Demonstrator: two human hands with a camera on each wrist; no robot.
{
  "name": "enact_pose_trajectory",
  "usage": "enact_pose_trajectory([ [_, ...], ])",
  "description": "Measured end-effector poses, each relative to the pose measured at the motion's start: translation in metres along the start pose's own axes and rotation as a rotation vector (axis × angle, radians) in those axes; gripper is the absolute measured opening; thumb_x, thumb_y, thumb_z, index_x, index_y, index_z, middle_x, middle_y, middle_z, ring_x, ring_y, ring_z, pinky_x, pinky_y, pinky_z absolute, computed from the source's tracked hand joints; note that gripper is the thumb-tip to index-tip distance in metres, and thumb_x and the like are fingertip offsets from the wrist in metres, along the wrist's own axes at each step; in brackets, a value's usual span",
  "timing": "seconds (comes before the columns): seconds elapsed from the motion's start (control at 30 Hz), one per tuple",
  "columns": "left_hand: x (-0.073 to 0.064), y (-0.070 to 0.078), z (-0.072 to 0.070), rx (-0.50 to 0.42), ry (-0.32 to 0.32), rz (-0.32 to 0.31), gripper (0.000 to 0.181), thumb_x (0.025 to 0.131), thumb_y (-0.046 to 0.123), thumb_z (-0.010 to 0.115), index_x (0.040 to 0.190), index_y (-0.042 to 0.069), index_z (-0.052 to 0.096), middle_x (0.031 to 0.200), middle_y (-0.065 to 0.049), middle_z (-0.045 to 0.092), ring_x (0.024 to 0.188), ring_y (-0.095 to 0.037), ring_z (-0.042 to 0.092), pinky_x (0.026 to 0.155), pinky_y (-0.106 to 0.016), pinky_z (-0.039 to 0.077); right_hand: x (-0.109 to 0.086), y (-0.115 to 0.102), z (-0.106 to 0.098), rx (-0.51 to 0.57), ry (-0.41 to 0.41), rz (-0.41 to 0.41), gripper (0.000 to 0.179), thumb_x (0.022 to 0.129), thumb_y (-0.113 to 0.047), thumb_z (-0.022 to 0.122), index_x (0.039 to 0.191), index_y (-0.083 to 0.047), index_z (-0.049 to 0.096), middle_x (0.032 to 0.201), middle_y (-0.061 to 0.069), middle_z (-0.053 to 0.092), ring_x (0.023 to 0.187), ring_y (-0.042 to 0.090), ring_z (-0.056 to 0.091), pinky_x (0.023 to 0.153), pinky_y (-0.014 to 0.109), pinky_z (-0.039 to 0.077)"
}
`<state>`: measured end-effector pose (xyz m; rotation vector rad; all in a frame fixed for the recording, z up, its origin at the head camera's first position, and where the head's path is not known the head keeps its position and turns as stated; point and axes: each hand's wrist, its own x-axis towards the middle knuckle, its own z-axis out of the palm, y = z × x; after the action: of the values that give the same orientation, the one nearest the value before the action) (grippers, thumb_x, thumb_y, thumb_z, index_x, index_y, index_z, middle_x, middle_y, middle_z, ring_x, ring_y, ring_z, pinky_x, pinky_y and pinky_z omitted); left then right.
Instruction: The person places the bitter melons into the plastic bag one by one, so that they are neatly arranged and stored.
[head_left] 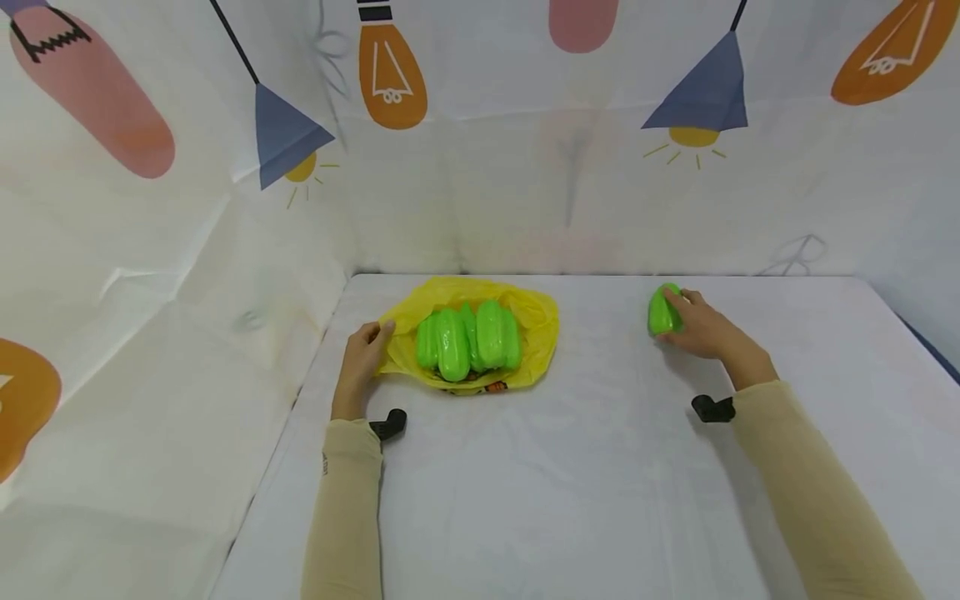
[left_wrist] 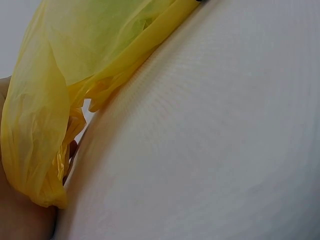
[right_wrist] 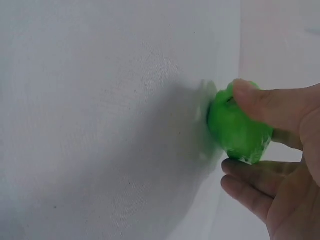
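Observation:
A yellow plastic bag lies at the back left of the white table, its mouth spread wide. Several glossy green, lobed bell peppers sit together in it. My left hand pinches the bag's left edge; in the left wrist view the yellow film bunches by the hand and covers most of the fingers. Off to the right, my right hand holds a single green bell pepper between thumb and fingers. The right wrist view shows this pepper at the table surface, with the thumb over its top.
The white table ends at the back against a hanging cloth printed with lamps and bulbs. More of this cloth hangs along the left side. A small black device sits at the left wrist and another at the right.

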<state>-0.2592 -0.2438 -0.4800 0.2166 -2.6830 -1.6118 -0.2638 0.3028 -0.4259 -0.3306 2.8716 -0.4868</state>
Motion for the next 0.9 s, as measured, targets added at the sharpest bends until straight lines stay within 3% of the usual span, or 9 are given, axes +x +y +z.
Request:
enact_pose_trajectory([
  [0.17,0.000,0.000,0.001,0.004,-0.001,0.005,0.066,0.098,0.056,0.047,0.137,0.002,0.052,0.139,-0.017,0.051,0.113,-0.029,0.048,0.100,-0.041,0.038,-0.001,-0.018,-0.003,-0.008,0.029,-0.042,0.083,0.094,-0.023,0.062,0.153,0.005,0.011,0.150,0.045,0.003,0.128,0.066,0.028,0.099,0.072,0.033],
  [0.4,-0.001,-0.001,0.001,0.013,0.005,0.023,0.066,0.098,0.057,0.047,0.135,0.002,0.054,0.136,-0.017,0.053,0.111,-0.029,0.048,0.096,-0.040,0.039,0.013,-0.094,-0.003,0.040,0.089,-0.204,0.084,0.092,-0.024,0.068,0.156,-0.004,0.017,0.158,0.031,0.010,0.138,0.054,0.027,0.107,0.066,0.030],
  [0.5,0.000,-0.002,0.001,0.029,0.011,0.026,0.063,0.098,0.058,0.046,0.126,0.002,0.056,0.130,-0.016,0.054,0.102,-0.027,0.048,0.088,-0.036,0.040,0.020,-0.125,0.008,0.097,0.094,-0.282,0.086,0.092,-0.026,0.069,0.157,-0.006,0.016,0.160,0.027,0.011,0.139,0.048,0.031,0.108,0.062,0.032],
  [0.67,0.001,-0.005,0.002,0.024,0.018,0.028,0.059,0.098,0.058,0.046,0.113,0.002,0.054,0.121,-0.015,0.051,0.094,-0.024,0.045,0.078,-0.032,0.036,0.026,-0.161,0.035,0.301,0.062,-0.356,0.087,0.093,-0.030,0.068,0.157,-0.007,0.014,0.161,0.022,0.015,0.140,0.039,0.034,0.109,0.054,0.037],
  [0.77,0.002,-0.006,0.003,0.013,0.014,0.018,0.060,0.098,0.058,0.047,0.118,0.002,0.055,0.126,-0.014,0.052,0.097,-0.024,0.046,0.081,-0.032,0.038,0.028,-0.171,0.051,0.368,0.031,-0.359,0.088,0.093,-0.031,0.068,0.157,-0.006,0.014,0.160,0.019,0.019,0.144,0.036,0.028,0.113,0.053,0.031],
  [0.9,0.002,-0.005,0.002,0.007,0.015,0.012,0.064,0.098,0.058,0.046,0.129,0.003,0.055,0.133,-0.016,0.052,0.105,-0.027,0.048,0.089,-0.035,0.040,0.027,-0.177,0.063,0.354,0.016,-0.362,0.089,0.092,-0.031,0.069,0.157,-0.006,0.013,0.160,0.018,0.020,0.147,0.035,0.024,0.116,0.053,0.025],
])
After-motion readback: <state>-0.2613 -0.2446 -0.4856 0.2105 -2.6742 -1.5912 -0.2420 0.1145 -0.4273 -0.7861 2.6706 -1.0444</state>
